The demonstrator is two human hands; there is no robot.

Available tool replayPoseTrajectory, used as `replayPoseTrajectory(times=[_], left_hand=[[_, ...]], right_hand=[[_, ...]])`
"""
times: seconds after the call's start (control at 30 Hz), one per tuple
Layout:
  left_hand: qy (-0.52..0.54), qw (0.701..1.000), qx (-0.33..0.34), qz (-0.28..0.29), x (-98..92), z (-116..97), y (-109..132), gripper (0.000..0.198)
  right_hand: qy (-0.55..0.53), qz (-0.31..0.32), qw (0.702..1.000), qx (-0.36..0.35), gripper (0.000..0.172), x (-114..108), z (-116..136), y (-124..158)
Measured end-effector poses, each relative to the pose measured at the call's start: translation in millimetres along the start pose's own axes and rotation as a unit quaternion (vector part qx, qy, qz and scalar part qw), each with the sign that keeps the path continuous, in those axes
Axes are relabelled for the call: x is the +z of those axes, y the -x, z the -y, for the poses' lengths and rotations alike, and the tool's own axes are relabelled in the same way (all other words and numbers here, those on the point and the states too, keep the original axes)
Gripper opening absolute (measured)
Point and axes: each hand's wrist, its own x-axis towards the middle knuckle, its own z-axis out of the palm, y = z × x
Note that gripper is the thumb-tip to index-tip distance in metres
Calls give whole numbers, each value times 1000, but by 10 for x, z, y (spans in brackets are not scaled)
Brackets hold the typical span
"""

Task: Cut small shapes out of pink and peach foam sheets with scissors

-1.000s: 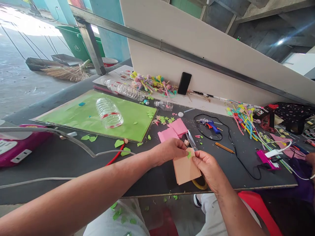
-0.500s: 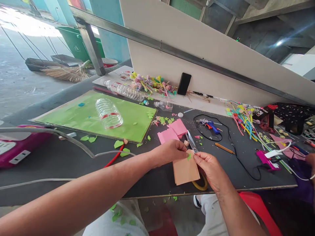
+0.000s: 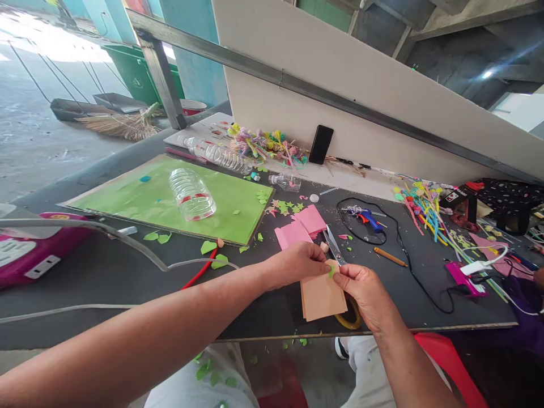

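My left hand [image 3: 300, 263] has its fingers closed at the top edge of a small stack of light orange paper [image 3: 322, 300]. On the paper's upper right corner lies a small green paper cutout [image 3: 331, 271], possibly a star, partly covered by fingertips. My right hand [image 3: 363, 289] pinches that same corner, thumb on top beside the cutout. Scissors [image 3: 334, 246] with yellow handles rest on the table, partly hidden under the paper and my right hand. Pink paper [image 3: 293, 233] lies just beyond my left hand, near several green and orange paper stars [image 3: 293, 208].
A blue glue gun [image 3: 370, 221] with a black cord and an orange stick [image 3: 390, 257] lie to the right. Clear plastic bottles [image 3: 191, 195] and a green sheet [image 3: 127, 195] are at left. A phone [image 3: 322, 144] leans on the white board; a cable crosses the left side.
The view has shifted slightly. My fingers have moved a little at the paper's top corner, and the green cutout is now more covered by them.
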Motion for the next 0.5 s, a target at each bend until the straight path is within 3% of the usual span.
replayPoseTrajectory(times=[0.13,0.3,0.5], left_hand=[[18,1000,0,-2,5,-7,8,38],[114,993,23,-6,-7,-45,37,44],[167,984,49,32,-12,-8,15,33]], right_hand=[[-3,-23,1000,-3,17,-10,-31,-12],[-15,-32,999,-4,21,-18,-47,-26],[-18,-35,999,-12,18,-39,-43,-19]])
